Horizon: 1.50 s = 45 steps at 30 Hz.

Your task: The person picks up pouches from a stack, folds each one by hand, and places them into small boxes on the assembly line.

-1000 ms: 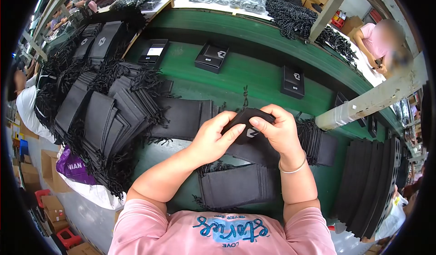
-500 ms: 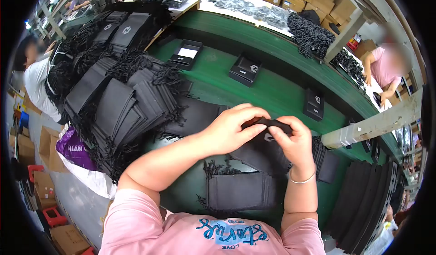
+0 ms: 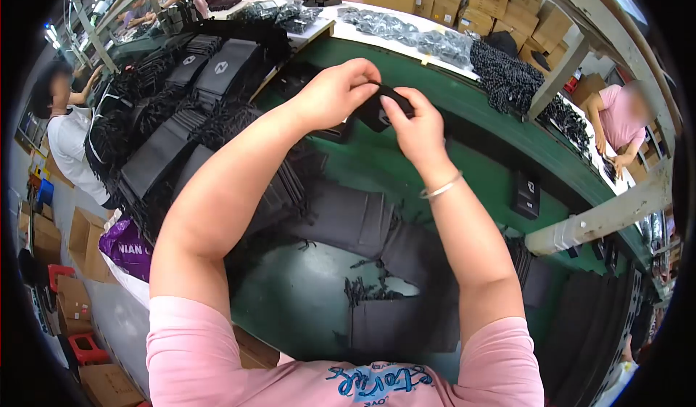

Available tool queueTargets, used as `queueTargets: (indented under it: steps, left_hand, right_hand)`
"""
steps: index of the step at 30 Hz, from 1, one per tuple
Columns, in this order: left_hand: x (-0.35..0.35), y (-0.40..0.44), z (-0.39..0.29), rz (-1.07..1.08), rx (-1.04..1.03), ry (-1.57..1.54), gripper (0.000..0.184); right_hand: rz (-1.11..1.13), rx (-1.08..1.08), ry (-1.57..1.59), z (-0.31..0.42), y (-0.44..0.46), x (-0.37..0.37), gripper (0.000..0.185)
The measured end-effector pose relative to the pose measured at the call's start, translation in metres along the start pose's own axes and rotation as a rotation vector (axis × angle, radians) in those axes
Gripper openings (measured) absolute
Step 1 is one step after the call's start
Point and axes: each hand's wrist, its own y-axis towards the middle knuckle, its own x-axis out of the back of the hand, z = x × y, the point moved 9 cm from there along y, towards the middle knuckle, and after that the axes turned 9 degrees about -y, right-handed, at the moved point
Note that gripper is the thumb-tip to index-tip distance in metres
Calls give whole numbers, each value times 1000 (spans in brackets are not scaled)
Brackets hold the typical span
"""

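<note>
Both my hands are raised over the far side of the green bench, closed on a black drawstring pouch (image 3: 401, 99). My left hand (image 3: 341, 91) pinches one side of it between thumb and fingers. The fingers of my right hand (image 3: 417, 120) curl round the other side, the thumb on top. Much of the pouch is hidden by my fingers. Just behind and below my hands, black boxes lie on the green surface, partly covered. Nearer my body are flat black pouches (image 3: 341, 215) with loose cords, and another pouch (image 3: 406, 325) lies between my forearms.
Stacks of black pouches (image 3: 226, 70) fill the left side. A black box (image 3: 525, 195) lies on the green belt (image 3: 478, 153) at right. A metal post (image 3: 602, 215) slants across the right. Clear plastic bags (image 3: 406, 30) lie on the white table behind. Several other people sit or stand around.
My hands have moved forward and left, away from my body, carrying the black pouch toward the boxes. The view has shifted slightly.
</note>
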Motion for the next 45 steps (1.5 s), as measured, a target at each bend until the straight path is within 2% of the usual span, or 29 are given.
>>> queueTargets:
  steps: [3, 8, 12, 16, 23, 33, 37, 42, 45]
  left_hand:
    - [27, 16, 32, -41, 69, 87, 13]
    - [46, 33, 83, -49, 206, 198, 13]
    - [42, 35, 140, -72, 401, 63, 14]
    - [23, 43, 161, -24, 391, 251, 15]
    - [-6, 50, 158, 106, 344, 589, 21]
    - [-61, 43, 163, 189, 231, 828, 19]
    - [-62, 33, 147, -51, 286, 726, 21]
    - [-76, 32, 162, -66, 489, 570, 25]
    - [-82, 32, 151, -114, 456, 597, 27]
  right_hand:
    - [-34, 87, -148, -10, 27, -31, 22]
    - [4, -46, -247, -52, 46, -66, 21]
    - [291, -281, -284, -84, 43, -86, 23]
    - [276, -235, -411, -97, 37, -80, 23]
    - [221, -37, -704, -116, 39, -65, 31]
    - [334, -298, -877, -157, 24, -48, 27]
    - [393, -469, -606, -167, 16, -29, 26]
    - [382, -455, -769, -174, 14, -19, 28]
    - [310, -365, -782, -150, 12, -2, 28]
